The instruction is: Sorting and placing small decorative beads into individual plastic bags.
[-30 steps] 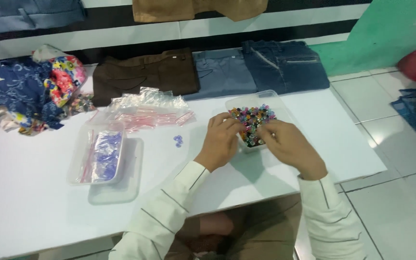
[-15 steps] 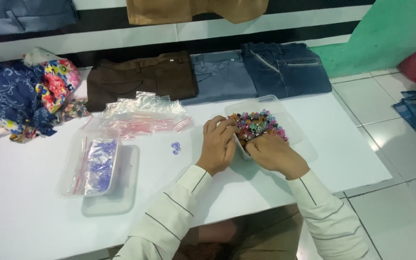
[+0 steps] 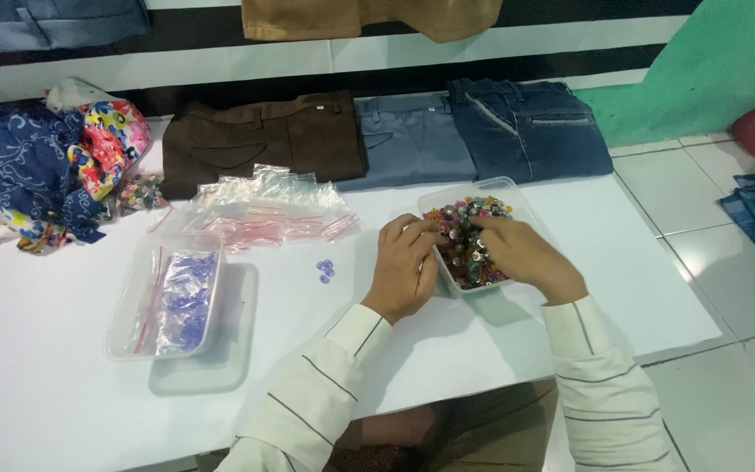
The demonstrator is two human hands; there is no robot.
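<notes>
Mixed coloured buttons (image 3: 467, 245) in clear tub (image 3: 517, 199): tub steadied by left hand (image 3: 404, 271); right hand (image 3: 517, 253) fingers buried, grip unclear. Picking singly is advised.

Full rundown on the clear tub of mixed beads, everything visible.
The tub is a clear, shallow plastic container with rounded corners and no lid on it, sitting flat on the white table in front of folded trousers. It holds a heap of small multicoloured beads. The left hand rests against its near-left edge; the right hand reaches into the beads.
</notes>
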